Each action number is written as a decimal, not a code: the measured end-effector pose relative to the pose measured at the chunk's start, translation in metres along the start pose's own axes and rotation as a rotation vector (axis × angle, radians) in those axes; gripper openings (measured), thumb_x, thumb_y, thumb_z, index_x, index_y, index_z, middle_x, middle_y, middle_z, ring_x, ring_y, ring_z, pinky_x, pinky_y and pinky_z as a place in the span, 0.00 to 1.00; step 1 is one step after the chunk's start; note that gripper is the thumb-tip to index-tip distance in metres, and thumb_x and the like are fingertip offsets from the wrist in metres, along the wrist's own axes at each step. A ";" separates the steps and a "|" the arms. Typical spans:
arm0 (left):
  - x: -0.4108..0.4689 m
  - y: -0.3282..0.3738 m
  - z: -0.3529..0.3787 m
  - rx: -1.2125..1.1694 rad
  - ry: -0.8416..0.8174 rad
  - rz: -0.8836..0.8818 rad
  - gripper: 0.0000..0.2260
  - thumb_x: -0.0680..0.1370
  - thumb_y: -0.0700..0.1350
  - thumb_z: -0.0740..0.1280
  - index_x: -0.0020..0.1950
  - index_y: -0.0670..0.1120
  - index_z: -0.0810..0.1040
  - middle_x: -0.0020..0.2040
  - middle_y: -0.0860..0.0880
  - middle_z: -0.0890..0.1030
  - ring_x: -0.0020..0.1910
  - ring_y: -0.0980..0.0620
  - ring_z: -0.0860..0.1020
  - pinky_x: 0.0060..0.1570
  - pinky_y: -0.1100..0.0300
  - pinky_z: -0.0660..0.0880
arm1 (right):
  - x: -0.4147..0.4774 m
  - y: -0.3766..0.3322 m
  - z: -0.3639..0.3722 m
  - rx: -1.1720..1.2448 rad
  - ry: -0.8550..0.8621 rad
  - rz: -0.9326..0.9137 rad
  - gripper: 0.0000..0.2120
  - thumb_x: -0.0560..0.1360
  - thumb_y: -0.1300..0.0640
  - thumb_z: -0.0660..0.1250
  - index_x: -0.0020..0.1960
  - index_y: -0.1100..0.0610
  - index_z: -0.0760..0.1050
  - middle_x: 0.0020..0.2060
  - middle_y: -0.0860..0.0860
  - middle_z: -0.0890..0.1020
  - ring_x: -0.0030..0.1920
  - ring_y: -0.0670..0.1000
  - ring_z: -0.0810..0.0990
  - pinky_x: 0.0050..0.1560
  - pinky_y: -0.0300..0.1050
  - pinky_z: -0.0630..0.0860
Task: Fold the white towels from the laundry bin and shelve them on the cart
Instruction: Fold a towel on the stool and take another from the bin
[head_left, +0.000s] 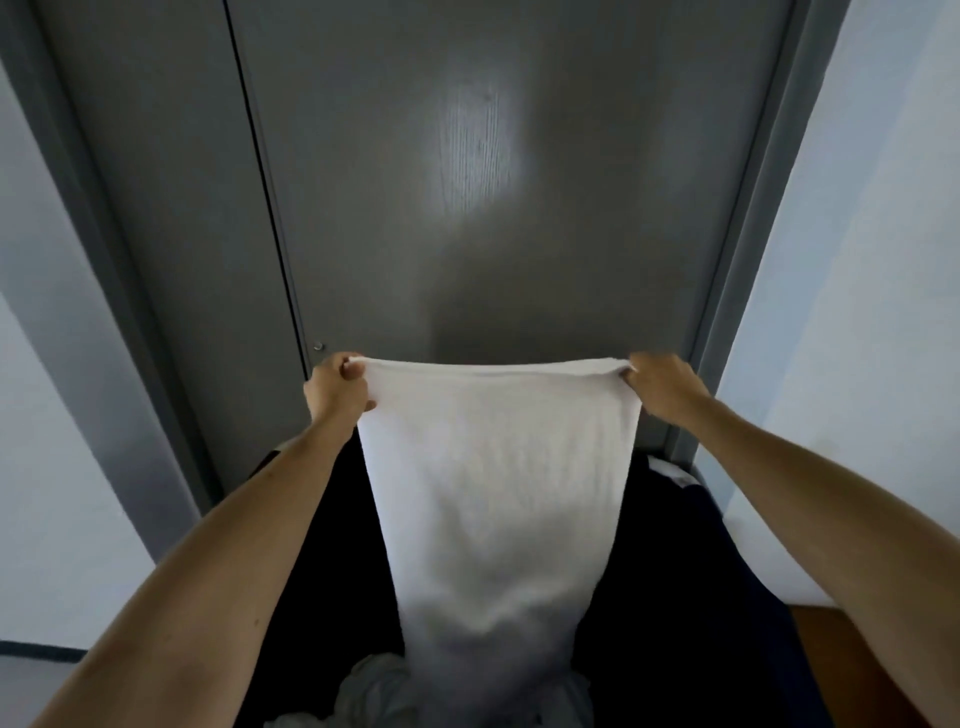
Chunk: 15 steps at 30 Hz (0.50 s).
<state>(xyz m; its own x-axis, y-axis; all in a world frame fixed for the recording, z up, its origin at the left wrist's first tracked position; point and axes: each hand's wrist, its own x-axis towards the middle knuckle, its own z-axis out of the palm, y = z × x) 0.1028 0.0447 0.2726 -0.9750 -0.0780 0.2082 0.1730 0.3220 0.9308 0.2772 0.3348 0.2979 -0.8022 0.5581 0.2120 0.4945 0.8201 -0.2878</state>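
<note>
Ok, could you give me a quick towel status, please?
Left hand and right hand each pinch a top corner. White towel hangs stretched over the dark bin. More white laundry crumpled below.

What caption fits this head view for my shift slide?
Left hand and right hand pinch a white towel by its top corners, hanging over the dark laundry bin before a grey door.

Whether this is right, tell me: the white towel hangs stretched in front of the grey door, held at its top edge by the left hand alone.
Not right. The head view shows both hands holding it: the left hand and the right hand each pinch a top corner of the white towel. The rest stands: it hangs stretched in front of the grey door.
</note>
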 end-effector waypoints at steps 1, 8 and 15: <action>-0.002 0.004 -0.001 -0.056 -0.008 -0.017 0.11 0.80 0.38 0.57 0.58 0.43 0.78 0.50 0.45 0.74 0.47 0.44 0.77 0.40 0.55 0.77 | 0.000 -0.001 0.000 0.135 0.016 0.046 0.11 0.80 0.56 0.54 0.46 0.61 0.70 0.47 0.62 0.79 0.39 0.60 0.80 0.36 0.45 0.74; 0.004 0.061 -0.001 -0.298 -0.019 0.051 0.10 0.80 0.39 0.57 0.56 0.42 0.76 0.52 0.46 0.73 0.50 0.48 0.74 0.44 0.56 0.78 | 0.003 -0.022 -0.034 0.954 0.126 0.343 0.09 0.80 0.60 0.54 0.56 0.60 0.70 0.35 0.57 0.75 0.29 0.53 0.80 0.30 0.44 0.81; 0.023 0.091 -0.011 -0.383 -0.010 0.174 0.11 0.80 0.40 0.58 0.59 0.41 0.76 0.54 0.45 0.74 0.51 0.48 0.74 0.47 0.55 0.77 | 0.015 -0.037 -0.066 1.090 0.333 0.303 0.09 0.78 0.60 0.55 0.51 0.60 0.73 0.33 0.56 0.78 0.35 0.52 0.80 0.49 0.52 0.80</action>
<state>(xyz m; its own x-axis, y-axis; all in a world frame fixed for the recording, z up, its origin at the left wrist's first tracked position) 0.0980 0.0618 0.3659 -0.9276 -0.0437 0.3709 0.3727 -0.0448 0.9269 0.2691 0.3213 0.3736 -0.4945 0.8494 0.1844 -0.0264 0.1974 -0.9800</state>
